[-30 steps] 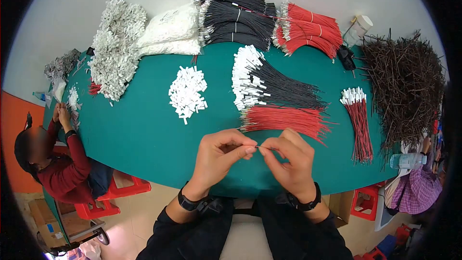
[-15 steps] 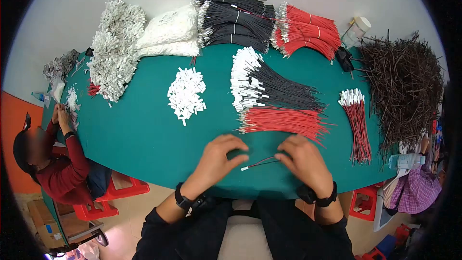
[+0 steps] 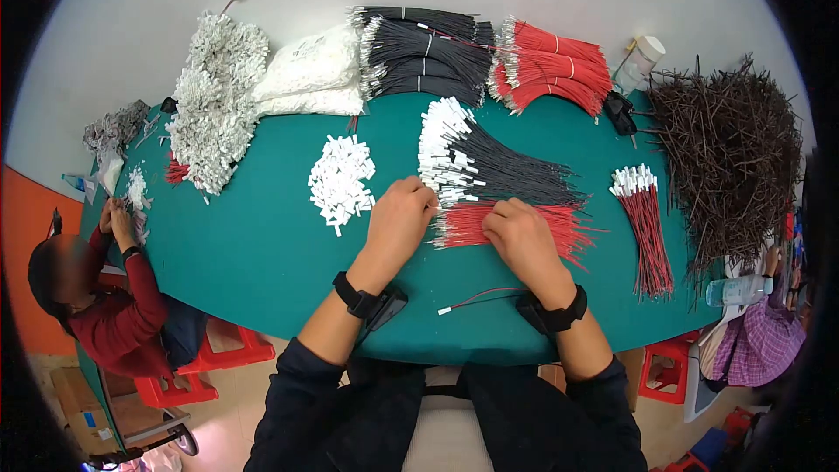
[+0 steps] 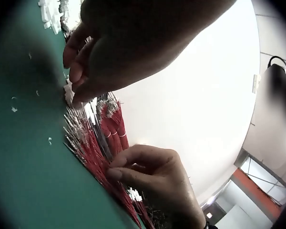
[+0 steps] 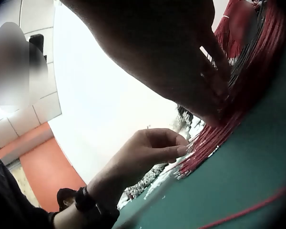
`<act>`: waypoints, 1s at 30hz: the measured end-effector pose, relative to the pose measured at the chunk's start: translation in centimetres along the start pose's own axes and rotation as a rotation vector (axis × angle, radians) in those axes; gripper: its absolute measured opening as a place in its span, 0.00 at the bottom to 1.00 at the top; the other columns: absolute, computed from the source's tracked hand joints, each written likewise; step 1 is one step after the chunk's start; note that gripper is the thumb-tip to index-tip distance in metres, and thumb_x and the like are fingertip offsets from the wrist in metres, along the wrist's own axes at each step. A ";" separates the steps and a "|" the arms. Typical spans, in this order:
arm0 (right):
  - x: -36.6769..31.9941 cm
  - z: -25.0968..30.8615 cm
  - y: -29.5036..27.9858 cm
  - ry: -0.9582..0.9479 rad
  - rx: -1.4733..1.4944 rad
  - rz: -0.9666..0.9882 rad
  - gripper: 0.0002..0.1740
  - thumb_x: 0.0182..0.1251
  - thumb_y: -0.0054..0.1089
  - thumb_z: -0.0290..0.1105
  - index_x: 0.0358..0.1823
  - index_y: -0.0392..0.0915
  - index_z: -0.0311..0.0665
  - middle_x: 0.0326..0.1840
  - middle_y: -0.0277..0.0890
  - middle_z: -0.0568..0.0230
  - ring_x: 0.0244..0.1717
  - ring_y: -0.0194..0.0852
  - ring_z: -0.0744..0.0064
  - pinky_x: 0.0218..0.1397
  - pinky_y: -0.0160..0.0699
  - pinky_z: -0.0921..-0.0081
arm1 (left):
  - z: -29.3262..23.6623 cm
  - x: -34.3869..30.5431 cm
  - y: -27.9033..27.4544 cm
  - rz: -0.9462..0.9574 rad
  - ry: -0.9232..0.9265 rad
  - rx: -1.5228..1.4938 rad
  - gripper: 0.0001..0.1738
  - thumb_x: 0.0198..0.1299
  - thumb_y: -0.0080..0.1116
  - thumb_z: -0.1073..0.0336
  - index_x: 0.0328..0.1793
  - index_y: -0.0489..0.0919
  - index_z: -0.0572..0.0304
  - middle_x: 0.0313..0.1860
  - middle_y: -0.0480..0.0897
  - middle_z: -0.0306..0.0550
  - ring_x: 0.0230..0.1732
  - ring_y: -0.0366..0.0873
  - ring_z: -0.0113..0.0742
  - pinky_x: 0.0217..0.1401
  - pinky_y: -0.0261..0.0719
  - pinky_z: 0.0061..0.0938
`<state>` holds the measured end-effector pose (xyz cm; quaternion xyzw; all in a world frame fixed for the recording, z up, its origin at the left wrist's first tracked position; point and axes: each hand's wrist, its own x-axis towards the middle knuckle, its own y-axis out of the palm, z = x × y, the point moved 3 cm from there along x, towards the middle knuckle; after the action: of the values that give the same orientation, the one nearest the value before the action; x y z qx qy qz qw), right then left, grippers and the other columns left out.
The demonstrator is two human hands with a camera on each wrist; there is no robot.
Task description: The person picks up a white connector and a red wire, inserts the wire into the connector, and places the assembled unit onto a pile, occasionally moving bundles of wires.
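On the table, the left hand [image 3: 404, 214] reaches in where white connector housings [image 3: 450, 144] on black wires [image 3: 516, 153] meet the metal-tipped ends of a red wire bundle [image 3: 468, 225]. Its thumb and forefinger come together there in the right wrist view; I cannot tell what lies between them. Over the middle of the red wires, the right hand [image 3: 524, 232] curls its fingers and pinches at the strands, also visible in the left wrist view. Nearer the person lies a red and black wire pair with one white connector [image 3: 445, 310].
A pile of loose white housings [image 3: 341, 183] lies left; a finished-looking red-black bundle [image 3: 642, 227] lies right. Black and red wire bundles [image 3: 559, 65] line the back wall. A dark wire heap [image 3: 730, 166] and a bottle [image 3: 738, 291] stand right. Another person [image 3: 105, 306] sits left.
The hands first worked fingertip to fingertip on a small piece, then parted, leaving the connector with its wires on the table. Both have since moved forward to the wire bundles.
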<state>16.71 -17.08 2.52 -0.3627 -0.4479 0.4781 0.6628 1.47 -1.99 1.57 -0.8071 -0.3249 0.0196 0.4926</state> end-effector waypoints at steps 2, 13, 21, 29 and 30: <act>0.1 -0.1 -0.9 -0.029 0.184 -0.101 0.07 0.59 0.71 0.23 0.38 0.83 0.34 0.36 0.81 0.59 0.41 0.81 0.55 0.45 0.81 0.62 | -0.6 0.2 -0.6 -0.018 0.042 0.019 0.08 0.61 0.70 0.73 0.45 0.84 0.63 0.39 0.84 0.47 0.40 0.84 0.44 0.43 0.83 0.36; -0.8 5.8 -8.5 -0.014 0.464 -0.383 0.09 0.55 0.75 0.19 0.39 0.88 0.34 0.23 0.75 0.64 0.23 0.72 0.71 0.27 0.66 0.73 | -4.2 -2.9 -4.8 0.148 -0.382 -1.135 0.06 0.68 0.68 0.74 0.49 0.85 0.68 0.42 0.88 0.42 0.40 0.84 0.26 0.45 0.81 0.21; -1.1 6.8 -8.6 -0.008 0.407 -0.427 0.11 0.49 0.78 0.19 0.36 0.90 0.37 0.17 0.70 0.70 0.19 0.63 0.74 0.24 0.56 0.72 | -5.2 -4.2 -5.5 0.106 -0.392 -1.227 0.07 0.67 0.69 0.74 0.49 0.87 0.67 0.41 0.88 0.43 0.39 0.83 0.26 0.45 0.81 0.20; -1.4 6.9 -7.8 0.025 0.454 -0.410 0.10 0.52 0.76 0.17 0.36 0.89 0.34 0.21 0.76 0.66 0.21 0.70 0.74 0.26 0.63 0.75 | -5.1 -4.4 -5.5 0.099 -0.346 -1.198 0.06 0.68 0.69 0.74 0.49 0.87 0.67 0.44 0.88 0.41 0.43 0.83 0.23 0.46 0.82 0.20; -1.3 7.0 -7.7 0.044 0.483 -0.398 0.09 0.53 0.76 0.17 0.37 0.89 0.33 0.22 0.77 0.65 0.22 0.71 0.73 0.27 0.65 0.75 | -5.2 -4.4 -5.4 0.099 -0.347 -1.198 0.06 0.68 0.69 0.74 0.49 0.87 0.67 0.44 0.88 0.41 0.43 0.83 0.23 0.46 0.82 0.20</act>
<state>12.34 -20.13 11.56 -0.1102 -0.3692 0.4234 0.8199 -2.95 -6.82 7.36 -0.9424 -0.3169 -0.0121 -0.1068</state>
